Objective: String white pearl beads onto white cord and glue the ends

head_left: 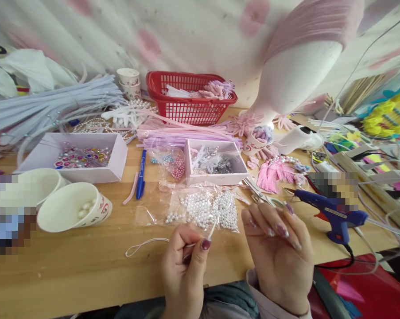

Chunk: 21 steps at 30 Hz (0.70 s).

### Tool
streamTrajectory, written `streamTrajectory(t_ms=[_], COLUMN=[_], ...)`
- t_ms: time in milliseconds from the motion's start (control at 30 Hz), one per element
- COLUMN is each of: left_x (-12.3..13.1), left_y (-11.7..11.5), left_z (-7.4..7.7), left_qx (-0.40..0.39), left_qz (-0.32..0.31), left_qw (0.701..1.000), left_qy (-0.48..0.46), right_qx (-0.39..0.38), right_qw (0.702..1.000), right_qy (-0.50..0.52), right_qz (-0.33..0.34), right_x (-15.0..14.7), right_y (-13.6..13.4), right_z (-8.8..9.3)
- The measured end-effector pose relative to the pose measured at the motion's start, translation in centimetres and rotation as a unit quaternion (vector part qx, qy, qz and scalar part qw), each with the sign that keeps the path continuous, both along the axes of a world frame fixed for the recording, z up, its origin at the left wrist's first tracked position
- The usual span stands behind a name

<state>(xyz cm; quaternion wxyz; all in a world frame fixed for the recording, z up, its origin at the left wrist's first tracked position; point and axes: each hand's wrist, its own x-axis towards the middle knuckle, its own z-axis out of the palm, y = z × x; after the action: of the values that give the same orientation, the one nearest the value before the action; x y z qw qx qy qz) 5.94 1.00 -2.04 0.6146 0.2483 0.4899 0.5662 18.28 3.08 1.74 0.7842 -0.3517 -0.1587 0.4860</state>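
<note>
My left hand [188, 266] is closed in a pinch, thumb against forefinger, on a thin white cord [212, 231]. The cord's short end points up past the thumb. Its looped tail [136, 249] trails out to the left over the table. Just beside it, my right hand [277, 250] is raised with the palm towards me. Its fingers are loosely bent and apart, and I see nothing in them. Beyond both hands lies a clear plastic bag of white pearl beads [204, 210]. Scissors [258, 191] lie behind my right hand, partly covered by it.
A blue glue gun [332, 215] with its cable lies at right. Paper cups [67, 208], a blue pen [141, 177] and a box of gems [110, 170] are left. Farther back are a bead box [216, 178], a red basket [189, 106] and a white mannequin form [286, 79].
</note>
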Motion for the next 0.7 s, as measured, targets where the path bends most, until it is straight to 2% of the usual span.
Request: streamTrajectory(t_ms=[133,267,400,500,600,700], left_x=[0.0,0.2,0.6,0.4,-0.4,-1.4], left_y=[0.0,0.1,-0.1,-0.1,0.5,1.3], left_z=[0.5,1.2,0.8,0.2,0.5,1.8], left_qx=[0.024,0.051,0.087,0.122,0.183,0.210], left_qz=[0.026,0.046,0.014,-0.043,-0.096,-0.110], left_qw=[0.999,0.997,0.994,0.987,0.970,0.958], left_qy=[0.008,0.043,0.064,0.091,0.128,0.163], right_qx=[-0.062,-0.080,-0.066,-0.048,-0.030,-0.021], right_qw=[0.991,0.975,0.976,0.982,0.990,0.998], right_qy=[-0.119,-0.183,-0.133,-0.038,0.032,0.033], right_qz=[0.026,0.103,0.159,0.180,0.133,0.057], right_x=[-1.4,-2.7,-3.2,-2.9,-1.6,1.1], right_y=[-1.3,-1.9,-1.9,-1.7,-1.3,-0.6], right_z=[-1.7,-2.4,-2.0,-1.2,0.5,2.8])
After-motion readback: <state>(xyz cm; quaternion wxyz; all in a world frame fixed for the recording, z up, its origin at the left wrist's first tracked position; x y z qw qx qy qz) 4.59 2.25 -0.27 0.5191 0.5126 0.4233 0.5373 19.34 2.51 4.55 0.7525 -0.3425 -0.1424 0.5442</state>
